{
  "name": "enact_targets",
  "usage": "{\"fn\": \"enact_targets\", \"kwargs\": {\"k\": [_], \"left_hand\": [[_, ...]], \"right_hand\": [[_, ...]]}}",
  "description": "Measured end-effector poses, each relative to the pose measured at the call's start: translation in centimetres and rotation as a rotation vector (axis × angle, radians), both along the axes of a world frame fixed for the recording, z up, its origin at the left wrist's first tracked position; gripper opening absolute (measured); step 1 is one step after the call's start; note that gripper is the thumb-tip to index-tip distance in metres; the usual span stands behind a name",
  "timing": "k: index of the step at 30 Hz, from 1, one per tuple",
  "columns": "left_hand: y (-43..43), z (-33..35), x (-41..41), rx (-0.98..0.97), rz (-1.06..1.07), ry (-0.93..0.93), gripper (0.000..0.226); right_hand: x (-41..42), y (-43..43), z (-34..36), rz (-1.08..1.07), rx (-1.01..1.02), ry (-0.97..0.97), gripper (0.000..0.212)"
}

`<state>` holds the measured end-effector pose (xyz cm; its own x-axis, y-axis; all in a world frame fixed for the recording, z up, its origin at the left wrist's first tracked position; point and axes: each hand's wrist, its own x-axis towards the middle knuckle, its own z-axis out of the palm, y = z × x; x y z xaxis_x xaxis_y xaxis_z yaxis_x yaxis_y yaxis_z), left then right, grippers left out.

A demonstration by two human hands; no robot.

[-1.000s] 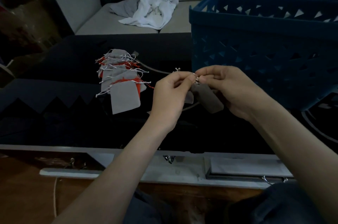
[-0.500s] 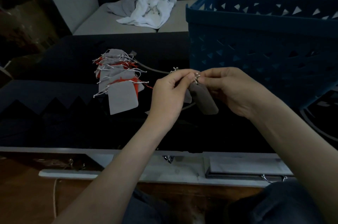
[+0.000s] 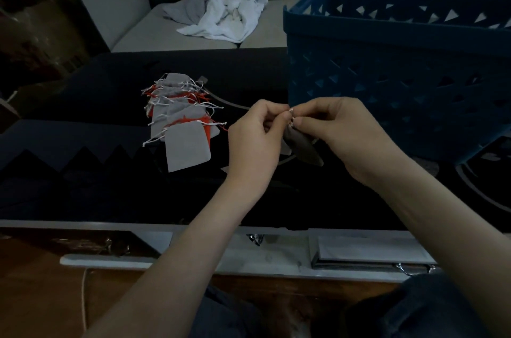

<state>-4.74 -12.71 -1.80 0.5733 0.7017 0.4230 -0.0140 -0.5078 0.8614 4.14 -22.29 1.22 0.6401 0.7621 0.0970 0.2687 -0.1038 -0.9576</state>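
Left grip (image 3: 255,134) and right grip (image 3: 341,127) both pinch one grey pouch (image 3: 304,151) (blue basket (image 3: 387,75) wall just behind).

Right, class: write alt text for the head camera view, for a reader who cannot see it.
A left hand and a right hand pinch the top of a small grey pouch above a dark table. Grey and orange pouches lie piled to the left, a blue basket stands to the right, crumpled cloths on a sofa behind.
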Motion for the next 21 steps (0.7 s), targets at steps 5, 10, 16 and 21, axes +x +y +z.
{"fn": "enact_targets", "kwargs": {"k": [5,10,16,21], "left_hand": [[0.6,-0.2,0.3,-0.274,-0.033,-0.013,0.010],[0.9,0.0,0.2,-0.330,-0.043,-0.072,0.018],[0.4,0.1,0.0,-0.152,-0.018,-0.006,0.015],[0.2,-0.1,0.2,-0.114,0.014,0.009,0.013]], "right_hand": [[-0.5,0.7,-1.3,-0.163,-0.011,-0.634,0.011],[-1.1,0.8,-1.1,-0.173,0.005,-0.564,0.009],[-1.4,0.9,-0.7,-0.192,-0.075,-0.301,0.006],[-1.6,1.7,-1.8,-0.262,-0.107,-0.447,0.007]]}}
